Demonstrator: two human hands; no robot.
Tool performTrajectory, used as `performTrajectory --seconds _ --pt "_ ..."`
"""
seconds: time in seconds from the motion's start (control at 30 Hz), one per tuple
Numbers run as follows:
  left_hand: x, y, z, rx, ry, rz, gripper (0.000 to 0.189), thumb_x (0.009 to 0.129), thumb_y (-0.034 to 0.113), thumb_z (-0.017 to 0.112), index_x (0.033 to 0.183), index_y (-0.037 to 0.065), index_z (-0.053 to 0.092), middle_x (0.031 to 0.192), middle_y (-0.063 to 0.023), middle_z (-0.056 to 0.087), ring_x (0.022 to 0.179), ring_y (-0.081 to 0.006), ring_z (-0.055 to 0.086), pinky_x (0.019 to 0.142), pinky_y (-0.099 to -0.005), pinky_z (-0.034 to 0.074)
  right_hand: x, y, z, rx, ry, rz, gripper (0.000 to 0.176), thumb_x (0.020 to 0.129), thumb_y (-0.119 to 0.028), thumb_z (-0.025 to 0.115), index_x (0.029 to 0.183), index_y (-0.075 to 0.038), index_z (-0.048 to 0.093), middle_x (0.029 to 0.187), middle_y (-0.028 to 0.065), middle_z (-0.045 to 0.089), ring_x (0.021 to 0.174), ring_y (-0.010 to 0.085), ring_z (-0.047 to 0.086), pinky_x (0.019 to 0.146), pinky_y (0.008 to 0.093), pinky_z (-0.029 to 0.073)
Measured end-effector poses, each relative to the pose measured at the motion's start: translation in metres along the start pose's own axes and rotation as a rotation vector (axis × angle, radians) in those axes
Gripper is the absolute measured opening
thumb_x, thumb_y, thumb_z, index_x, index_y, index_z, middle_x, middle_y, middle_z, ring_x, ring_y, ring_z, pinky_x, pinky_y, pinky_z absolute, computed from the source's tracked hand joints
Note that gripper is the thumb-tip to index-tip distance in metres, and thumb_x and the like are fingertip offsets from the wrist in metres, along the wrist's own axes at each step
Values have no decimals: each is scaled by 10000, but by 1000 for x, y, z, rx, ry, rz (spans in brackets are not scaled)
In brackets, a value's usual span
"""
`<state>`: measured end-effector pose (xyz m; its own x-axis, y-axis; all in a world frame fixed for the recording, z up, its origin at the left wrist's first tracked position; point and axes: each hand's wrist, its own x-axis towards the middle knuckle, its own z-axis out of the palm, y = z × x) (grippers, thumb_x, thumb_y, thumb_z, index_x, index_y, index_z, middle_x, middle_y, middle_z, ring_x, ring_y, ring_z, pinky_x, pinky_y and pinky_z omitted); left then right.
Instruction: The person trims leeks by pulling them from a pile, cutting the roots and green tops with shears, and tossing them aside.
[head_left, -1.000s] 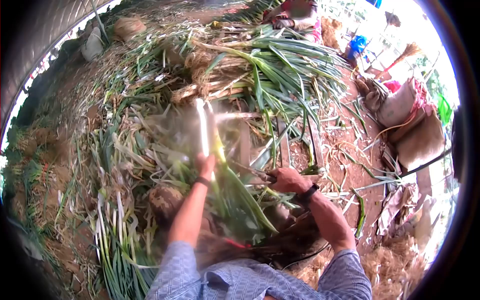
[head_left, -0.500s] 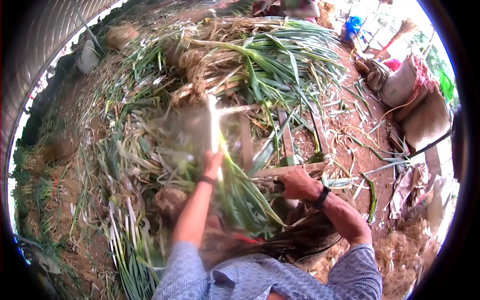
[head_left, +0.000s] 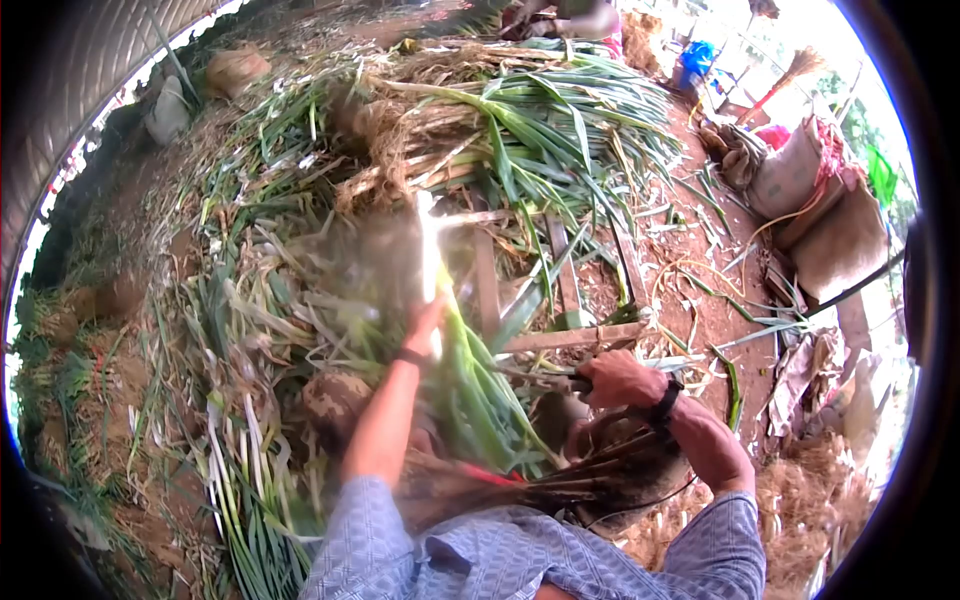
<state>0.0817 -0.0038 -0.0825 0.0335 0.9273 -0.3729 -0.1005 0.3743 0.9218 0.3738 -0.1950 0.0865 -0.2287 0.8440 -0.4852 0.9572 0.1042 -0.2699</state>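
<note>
Near the middle, my left hand is closed around a leek. Its bright white stem stands up above the fist, and its green leaves fan down toward my lap. My right hand is wrapped around the dark handle of a tool whose thin front part points left at the leek's leaves. The tool's exact kind is hard to make out. Blur surrounds the white stem. Beyond my hands lies a big pile of leeks with brown roots.
A wooden frame with slats stands just ahead. Peeled white-stemmed leeks lie at my left. Sacks and a broom are at the right. Loose root fibres are heaped at lower right. Leaf scraps cover the ground.
My right hand has moved slightly right and down with the tool, uncovering more of its thin front part. My left hand holds the leek in nearly the same place.
</note>
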Motion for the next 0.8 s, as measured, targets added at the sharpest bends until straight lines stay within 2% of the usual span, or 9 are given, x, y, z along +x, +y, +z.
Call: performTrajectory --seconds 0.07,0.17,0.3,0.33,0.37,0.47,0.57,0.7,0.8 --pt "0 -11 -7 -37 -41 -58 303 763 254 771 1002 117 647 751 16 602 549 -94 535 411 -267 443 7 3 7 134 75 -41 248 754 -225 619 944 -75 672 876 189 686 808 365 662 724 475 517" --pt "-20 -13 -5 -115 -114 -91 190 812 198 726 949 96 643 721 14 597 515 -98 541 375 -252 436 34 13 16 152 193 8 275 817 -296 622 979 -85 691 833 201 681 769 393 655 688 497 499" --pt "-30 -30 0 -210 -240 -290 196 850 223 727 939 59 670 682 -35 638 498 -149 599 374 -297 467 52 -1 22 261 296 -18 207 813 -228 611 936 -69 661 778 197 657 736 403 635 671 502 482" --pt "-44 -27 4 -176 -208 -259 207 869 231 713 968 53 673 700 -58 656 502 -173 612 381 -322 478 56 1 26 207 327 -102 193 812 -227 615 902 -58 640 748 199 641 717 406 627 652 507 471" --pt "-30 -59 -1 -264 -188 -265 216 889 240 696 992 53 670 714 -67 661 520 -184 624 389 -343 492 62 0 29 208 306 -85 198 814 -237 618 896 -58 638 743 200 641 712 407 627 649 509 469" --pt "-34 -55 -4 -278 -171 -342 230 907 261 677 1024 63 668 751 -66 670 553 -184 635 423 -351 519 74 1 35 178 310 -25 237 819 -288 622 866 -55 628 715 206 641 686 411 628 625 516 465" --pt "-31 -48 1 -281 -136 -328 238 914 275 672 1029 66 669 778 -67 679 564 -187 641 447 -356 533 74 -6 24 106 256 -63 207 872 -256 580 910 -83 688 745 182 672 641 363 638 603 490 488" --pt "-33 -49 6 -278 -111 -315 214 915 260 669 1022 75 672 815 -73 696 584 -186 653 458 -363 532 88 -1 27 97 303 -23 220 873 -277 587 890 -84 692 748 185 674 672 382 650 631 505 501" --pt "-36 -39 11 -234 -99 -321 199 895 234 685 1020 78 675 830 -78 702 594 -187 659 454 -363 525 83 -1 22 86 237 -78 208 867 -265 590 909 -90 695 765 177 687 684 380 659 633 499 509"
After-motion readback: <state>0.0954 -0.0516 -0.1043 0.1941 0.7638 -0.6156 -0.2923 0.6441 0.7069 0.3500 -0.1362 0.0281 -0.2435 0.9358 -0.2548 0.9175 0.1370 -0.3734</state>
